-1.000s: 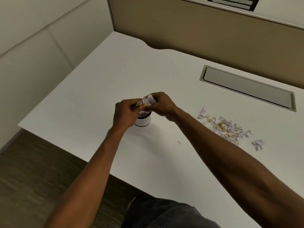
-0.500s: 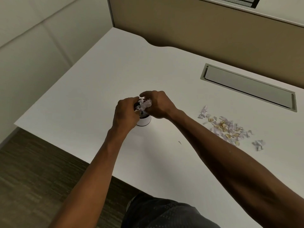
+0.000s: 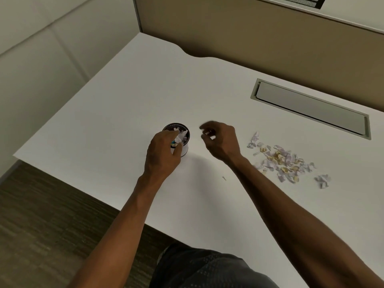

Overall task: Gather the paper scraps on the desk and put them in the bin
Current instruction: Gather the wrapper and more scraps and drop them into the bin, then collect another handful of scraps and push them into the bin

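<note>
A small round bin (image 3: 185, 151) with a white wall and dark rim stands on the white desk (image 3: 124, 113), with paper in it. My left hand (image 3: 162, 154) is over the bin's near side and holds a clump of paper scraps (image 3: 180, 137) at its mouth. My right hand (image 3: 222, 142) hovers just right of the bin, blurred, with its fingers loosely curled and apart from the clump. A pile of white, lilac and yellow paper scraps (image 3: 278, 161) lies on the desk to the right.
A crumpled scrap (image 3: 322, 180) lies alone right of the pile, and a tiny bit (image 3: 224, 178) lies near my right forearm. A grey cable hatch (image 3: 309, 109) sits at the back right. A tan partition (image 3: 249, 34) borders the desk's back. The desk's front edge drops to carpet.
Both hands lowered the clump of scraps onto the bin. My right hand then let go and moved off to the right, uncovering the bin's rim; my left hand stays on the clump.
</note>
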{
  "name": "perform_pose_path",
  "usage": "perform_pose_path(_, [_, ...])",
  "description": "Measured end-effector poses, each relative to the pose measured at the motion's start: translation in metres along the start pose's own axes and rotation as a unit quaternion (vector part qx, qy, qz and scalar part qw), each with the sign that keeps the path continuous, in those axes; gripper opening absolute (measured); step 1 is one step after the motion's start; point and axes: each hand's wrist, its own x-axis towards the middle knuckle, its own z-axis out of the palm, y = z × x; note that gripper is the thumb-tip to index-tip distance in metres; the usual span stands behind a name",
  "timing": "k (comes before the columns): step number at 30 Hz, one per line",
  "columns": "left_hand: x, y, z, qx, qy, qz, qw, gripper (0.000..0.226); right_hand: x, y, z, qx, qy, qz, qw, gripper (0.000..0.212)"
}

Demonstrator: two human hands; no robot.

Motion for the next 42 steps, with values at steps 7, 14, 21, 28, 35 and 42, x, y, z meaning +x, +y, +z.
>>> perform_pose_path(7, [-0.029, 0.033, 0.034, -0.063, -0.004, 0.093, 0.994, 0.025, -0.091, 0.092, -0.002, -0.114, -0.095, 0.123, 0.981, 0.020])
perform_pose_path(14, [-0.058, 0.038, 0.092, -0.054, -0.149, 0.066, 0.985, 0.032, -0.129, 0.109, 0.007, -0.176, -0.083, 0.030, 0.980, 0.014])
perform_pose_path(21, [-0.072, 0.033, 0.126, -0.028, -0.189, 0.065, 0.979, 0.036, -0.141, 0.151, -0.036, -0.134, 0.074, 0.162, 0.975, 0.020])
perform_pose_path(28, [-0.062, 0.044, 0.149, -0.010, -0.207, 0.103, 0.973, 0.037, -0.126, 0.155, -0.046, -0.179, -0.019, 0.164, 0.970, 0.046])
perform_pose_path(35, [-0.025, 0.065, 0.166, -0.002, -0.217, 0.147, 0.965, 0.039, -0.159, 0.142, -0.031, -0.165, -0.002, 0.056, 0.985, 0.040])
perform_pose_path(42, [0.010, 0.101, 0.181, 0.011, -0.245, 0.249, 0.937, 0.046, -0.147, 0.169, -0.074, -0.170, 0.139, 0.220, 0.951, 0.044])
